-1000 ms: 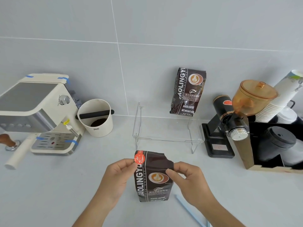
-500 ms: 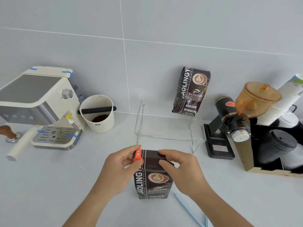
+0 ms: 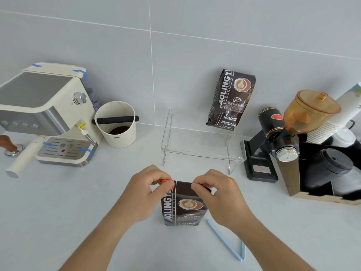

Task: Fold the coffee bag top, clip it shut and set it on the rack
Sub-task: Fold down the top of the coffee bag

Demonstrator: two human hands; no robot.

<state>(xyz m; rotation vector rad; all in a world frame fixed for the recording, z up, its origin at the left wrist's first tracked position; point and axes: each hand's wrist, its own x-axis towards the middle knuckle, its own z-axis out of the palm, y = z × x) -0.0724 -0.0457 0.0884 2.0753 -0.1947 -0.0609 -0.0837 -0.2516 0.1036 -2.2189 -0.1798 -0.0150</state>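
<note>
A dark brown coffee bag [image 3: 183, 207] stands upright on the grey counter in front of me. My left hand [image 3: 145, 194] pinches its top left corner, by the orange round sticker. My right hand [image 3: 218, 194] pinches the top right corner, and the top edge is rolled down between my fingers. A light blue bag clip [image 3: 227, 241] lies open in a V on the counter to the bag's lower right, touched by neither hand. The clear acrylic rack [image 3: 203, 153] stands behind the bag, with a second coffee bag [image 3: 230, 98] on its back right, leaning on the wall.
An espresso machine [image 3: 45, 114] and a white knock box [image 3: 117, 124] are at the left. A black grinder with an amber hopper [image 3: 281, 133] and a box of cups and lids [image 3: 332, 167] stand at the right. A wooden-handled tamper [image 3: 9, 145] sits far left.
Both hands have moved from the bag's sides up to its top corners and folded the top edge down. The bag now looks shorter. The view has tilted slightly downward.
</note>
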